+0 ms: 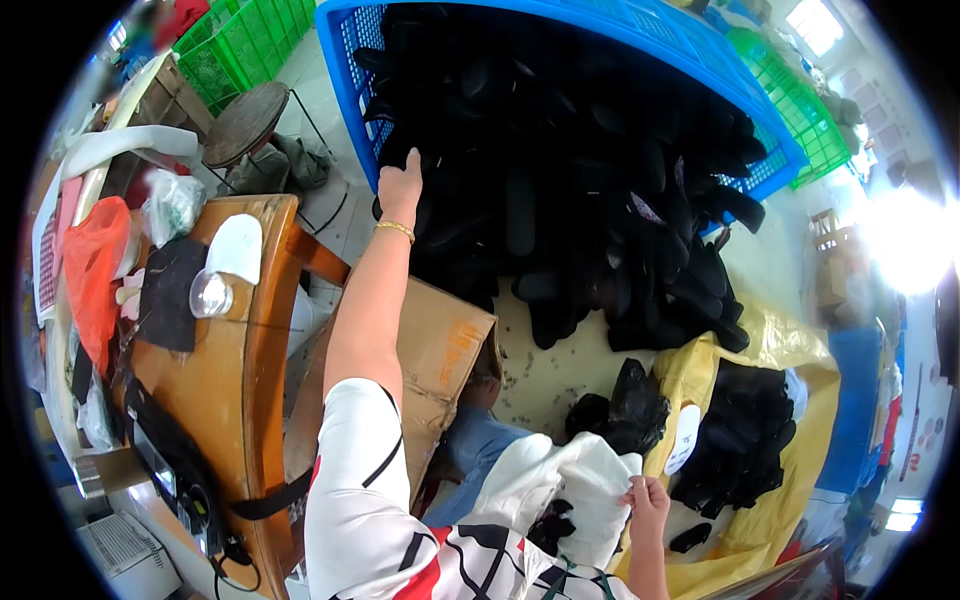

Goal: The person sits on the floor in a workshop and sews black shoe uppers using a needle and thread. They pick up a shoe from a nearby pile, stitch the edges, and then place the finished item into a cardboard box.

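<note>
My left arm stretches out to the left end of a large heap of black, shoe-shaped fabric pieces (560, 190) in and over a blue plastic basket (355, 105). At the edge of the heap my left hand (400, 188) is closed, one digit pointing up; what its fingers hold, if anything, is lost against the black. Down by my lap, my right hand (648, 497) pinches the edge of a white cloth (560, 490). Small black scraps (552, 525) rest on that cloth. A yellow sack (815, 440) with more black pieces stands open to the right of it.
A wooden table (230, 350) with a clear cup (210, 294) and a red plastic bag (95, 275) is at my left. A cardboard box (430, 340) stands below my forearm. A round stool (245, 122) and a green crate (245, 45) are farther back.
</note>
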The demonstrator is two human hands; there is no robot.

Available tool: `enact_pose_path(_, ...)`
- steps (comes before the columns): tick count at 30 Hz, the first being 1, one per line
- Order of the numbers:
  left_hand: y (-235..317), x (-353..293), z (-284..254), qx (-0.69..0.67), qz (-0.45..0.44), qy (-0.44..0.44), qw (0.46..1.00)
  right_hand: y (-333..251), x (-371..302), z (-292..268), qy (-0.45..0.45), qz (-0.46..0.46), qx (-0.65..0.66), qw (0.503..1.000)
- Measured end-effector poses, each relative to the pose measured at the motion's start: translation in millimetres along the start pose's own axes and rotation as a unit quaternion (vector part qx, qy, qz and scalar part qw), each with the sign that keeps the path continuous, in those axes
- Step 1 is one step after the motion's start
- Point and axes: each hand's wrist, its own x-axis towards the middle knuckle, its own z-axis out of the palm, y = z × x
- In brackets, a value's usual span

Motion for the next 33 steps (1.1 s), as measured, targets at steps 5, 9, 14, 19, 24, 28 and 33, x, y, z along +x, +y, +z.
enact_pose_path(5,0,17,32,0.078,-0.063,-0.111,0.989,1,16,18,0.002,0.011,-0.024,1.000)
enact_pose_path(9,-50,37,54,0.128,-0.072,-0.167,0.975,-5,26,31,-0.009,0.022,-0.053,0.998)
enact_pose_path(14,-132,58,48,-0.103,-0.104,-0.241,0.959,-25,59,60,-0.087,0.017,-0.104,0.991)
enact_pose_path(19,-89,25,18,-0.290,-0.140,-0.411,0.853,-43,100,102,-0.147,0.003,-0.137,0.980)
enact_pose_path(24,-64,30,9,-0.004,0.110,-0.382,0.917,-58,162,198,-0.216,0.003,-0.079,0.973)
enact_pose_path(28,-78,55,37,0.095,0.280,-0.296,0.908,-56,194,279,-0.234,0.087,0.103,0.963)
enact_pose_path(33,-130,88,55,-0.076,0.070,-0.338,0.936,-44,239,357,-0.212,0.223,0.218,0.926)
